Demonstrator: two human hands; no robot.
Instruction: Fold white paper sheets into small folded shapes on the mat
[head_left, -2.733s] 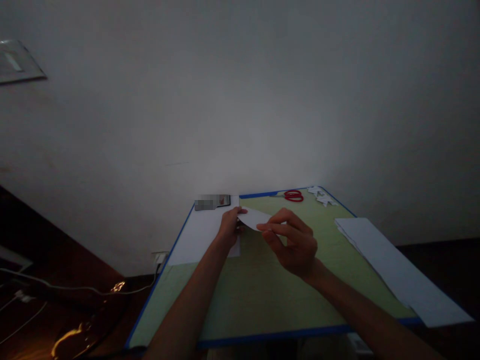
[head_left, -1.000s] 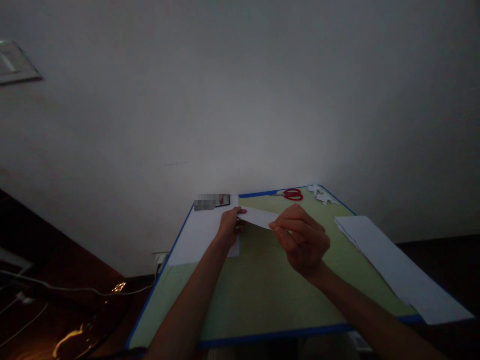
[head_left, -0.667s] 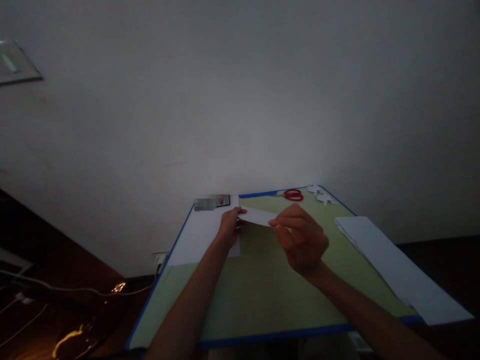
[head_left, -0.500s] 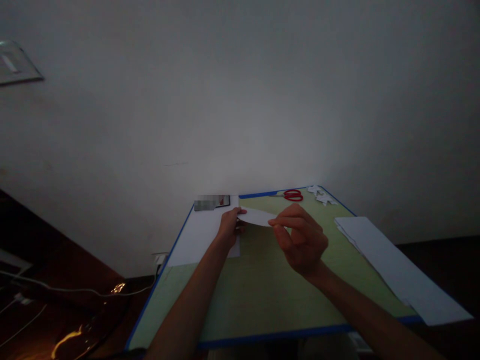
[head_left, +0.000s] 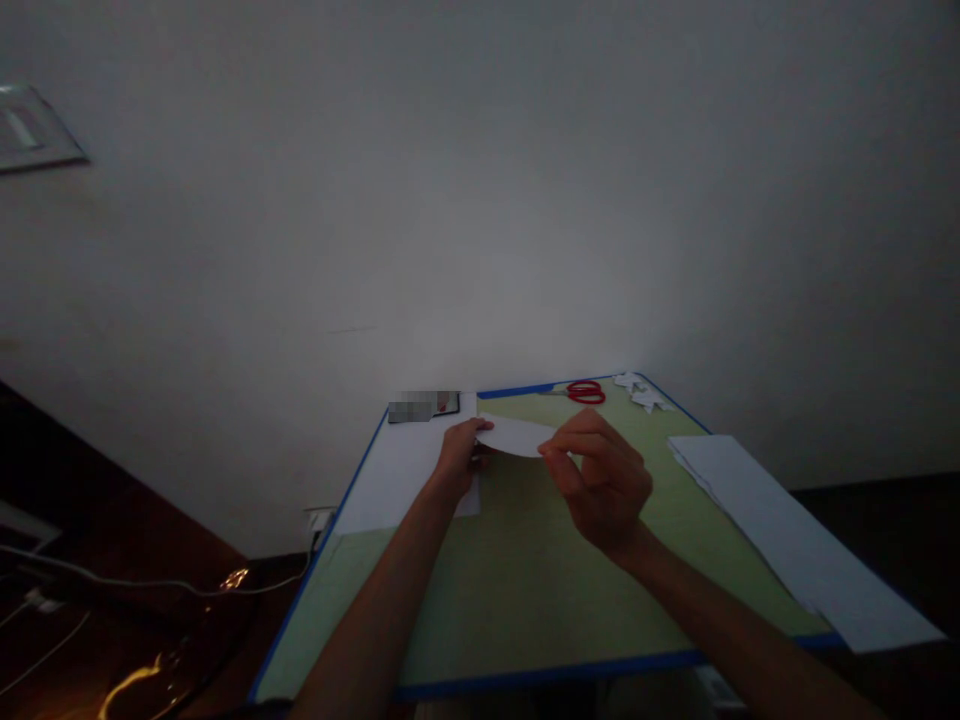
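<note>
Both of my hands hold a small white piece of paper (head_left: 516, 436) just above a green table top with a blue edge (head_left: 525, 600). My left hand (head_left: 459, 457) pinches its left end, fingers closed on it. At the paper's right end, my right hand (head_left: 604, 484) grips it between thumb and curled fingers. The paper bows slightly between the two hands. A white sheet (head_left: 401, 470) lies flat on the table under my left hand.
Red scissors (head_left: 586, 392) and white paper scraps (head_left: 643, 393) lie at the table's far edge. A stack of white sheets (head_left: 787, 540) hangs over the right side. A dark phone (head_left: 425, 405) sits at the far left corner. Cables (head_left: 112, 585) trail on the floor, left.
My right hand slid along the paper's right end, out to the right and then slightly back left. The paper now curves more. My left hand has stayed put.
</note>
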